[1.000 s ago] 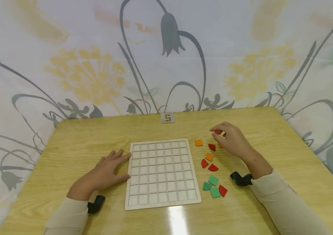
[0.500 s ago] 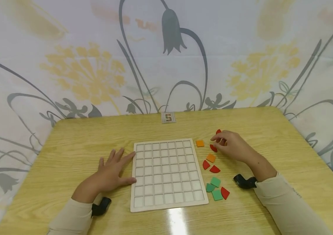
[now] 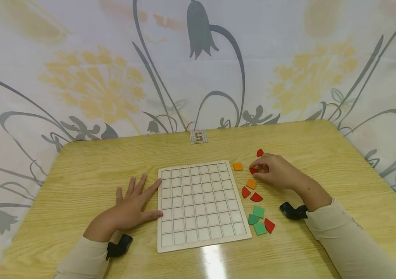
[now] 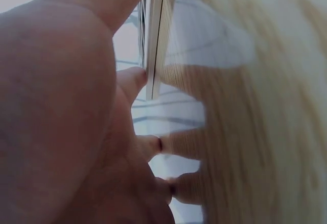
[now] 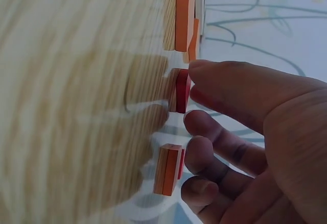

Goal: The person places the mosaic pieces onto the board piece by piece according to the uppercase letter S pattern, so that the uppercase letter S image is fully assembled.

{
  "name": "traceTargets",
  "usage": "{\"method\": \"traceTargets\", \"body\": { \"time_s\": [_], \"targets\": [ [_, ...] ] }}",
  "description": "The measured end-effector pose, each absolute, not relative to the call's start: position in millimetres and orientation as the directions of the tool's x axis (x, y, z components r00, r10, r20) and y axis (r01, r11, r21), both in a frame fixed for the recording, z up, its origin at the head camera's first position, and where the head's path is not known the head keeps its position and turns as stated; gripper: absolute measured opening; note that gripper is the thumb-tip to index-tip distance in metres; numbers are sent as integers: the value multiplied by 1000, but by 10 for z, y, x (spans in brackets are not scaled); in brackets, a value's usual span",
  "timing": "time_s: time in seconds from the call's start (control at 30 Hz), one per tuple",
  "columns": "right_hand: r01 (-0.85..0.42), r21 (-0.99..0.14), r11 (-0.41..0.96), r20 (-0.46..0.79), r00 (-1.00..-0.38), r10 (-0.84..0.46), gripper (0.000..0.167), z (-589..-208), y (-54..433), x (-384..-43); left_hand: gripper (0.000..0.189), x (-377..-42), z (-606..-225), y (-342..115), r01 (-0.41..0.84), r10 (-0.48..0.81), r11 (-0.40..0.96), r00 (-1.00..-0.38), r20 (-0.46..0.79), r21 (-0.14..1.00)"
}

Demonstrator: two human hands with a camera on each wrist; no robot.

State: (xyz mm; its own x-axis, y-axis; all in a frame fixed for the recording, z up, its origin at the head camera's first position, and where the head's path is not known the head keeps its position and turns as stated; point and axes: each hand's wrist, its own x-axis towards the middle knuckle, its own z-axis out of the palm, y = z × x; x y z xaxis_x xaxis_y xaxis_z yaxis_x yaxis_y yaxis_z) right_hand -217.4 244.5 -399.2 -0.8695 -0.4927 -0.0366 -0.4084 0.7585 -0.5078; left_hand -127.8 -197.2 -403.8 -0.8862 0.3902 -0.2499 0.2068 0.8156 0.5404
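My right hand [image 3: 277, 170] has its thumb and index fingertip at a red quarter-circle tile [image 3: 253, 170], pinching it low over the table. In the right wrist view that red tile [image 5: 182, 91] lies flat under the thumb tip, and the other fingers [image 5: 199, 150] curl loosely beside it. An orange tile [image 5: 171, 170] sits below these fingers, covered by the hand in the head view. My left hand [image 3: 128, 209] lies with spread fingers, thumb and index fingertip touching the left edge of a white gridded board [image 3: 161, 232]. Its squares hold no tiles.
Right of the board lie orange square tiles [image 3: 251, 183], several red quarter-circles [image 3: 256, 197], green squares [image 3: 258, 211] and a green quarter-circle [image 3: 253, 219]. One red tile [image 3: 260, 152] is farther back. A small pattern card [image 3: 198, 136] lies at the table's far edge, before a floral curtain.
My right hand has let go of the far red tile and come nearer, onto another red quarter-circle. The left hand stays at the board's edge; the board has turned and slid slightly right.
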Motion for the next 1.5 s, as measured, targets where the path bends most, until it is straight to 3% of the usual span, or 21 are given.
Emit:
{"method": "traceTargets", "body": {
  "time_s": [0.53,0.73,1.5],
  "targets": [
    [-477,-429,767,10,-852,-524,15,-3928,2412,-2196,90,-1295,-4059,-2004,213,391,811,-890,-234,544],
    [-449,-445,775,-27,-858,-513,15,-3928,2414,-2173,90,-1293,-4087,-1987,210,395,807,-886,-241,551],
    [-504,-381,775,37,-846,-532,18,-3988,2389,-2163,89,-1284,-4080,-2001,197,393,800,-886,-247,567]
  ]
}}
